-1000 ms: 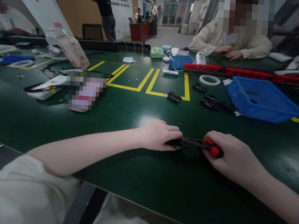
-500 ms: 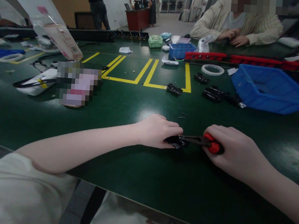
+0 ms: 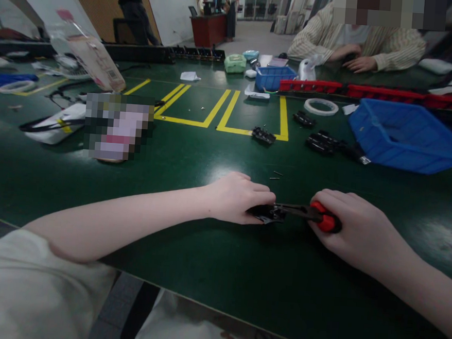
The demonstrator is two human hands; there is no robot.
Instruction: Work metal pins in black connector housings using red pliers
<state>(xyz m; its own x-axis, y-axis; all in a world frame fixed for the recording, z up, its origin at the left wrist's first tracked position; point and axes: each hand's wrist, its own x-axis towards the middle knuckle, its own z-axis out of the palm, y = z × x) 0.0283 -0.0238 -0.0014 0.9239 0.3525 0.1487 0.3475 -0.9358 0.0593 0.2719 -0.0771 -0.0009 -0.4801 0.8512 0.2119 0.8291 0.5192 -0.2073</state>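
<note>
The left hand (image 3: pixel 239 199) clamps a small black plastic part (image 3: pixel 268 213) on the green tabletop (image 3: pixel 203 271). The right hand (image 3: pixel 355 233) grips a red-handled screwdriver (image 3: pixel 312 214) engaging it. Likely a fastening step, which next calls for steady tip alignment.

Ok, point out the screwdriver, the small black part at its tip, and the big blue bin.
screwdriver (image 3: pixel 325 221), head view, on its red handle.
small black part (image 3: pixel 268 213), head view, exposed end.
big blue bin (image 3: pixel 399 154), head view, on its near wall.

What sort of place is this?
Probably an assembly workshop: a long green workbench marked with yellow lines, a blue parts bin, and the right hand holding a red-handled screwdriver to a small black part gripped by the left hand.
</note>
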